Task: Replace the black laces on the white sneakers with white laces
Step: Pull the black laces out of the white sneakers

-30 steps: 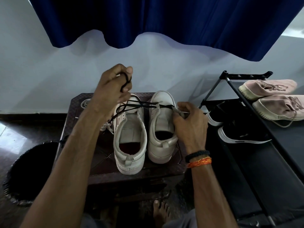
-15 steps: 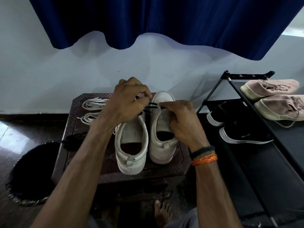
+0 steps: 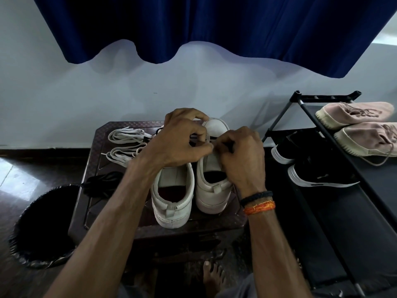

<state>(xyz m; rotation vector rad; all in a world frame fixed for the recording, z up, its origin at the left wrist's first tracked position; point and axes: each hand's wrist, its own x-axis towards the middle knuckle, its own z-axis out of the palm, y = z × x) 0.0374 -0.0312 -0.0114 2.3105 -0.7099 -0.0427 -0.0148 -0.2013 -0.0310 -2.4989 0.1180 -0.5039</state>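
Two white sneakers stand side by side on a dark brown stool (image 3: 214,224), heels toward me: the left sneaker (image 3: 173,197) and the right sneaker (image 3: 211,190). My left hand (image 3: 178,143) and my right hand (image 3: 240,153) meet over the right sneaker's eyelets, fingers curled, pinching the black lace (image 3: 194,137) there. Most of that lace is hidden under my fingers. Two bundles of white laces (image 3: 125,145) lie at the stool's back left. A loose black lace (image 3: 103,183) is piled at the stool's left edge.
A black bin (image 3: 43,226) lined with a bag stands on the floor to the left. On the right is a black shoe rack (image 3: 335,190) with black shoes (image 3: 315,175) and pink shoes (image 3: 361,127). A blue curtain (image 3: 214,29) hangs above. My bare foot (image 3: 212,276) is below the stool.
My left hand came down from its raised pull with the black lace and joined my right hand at the right sneaker's eyelets. The white laces are uncovered now.
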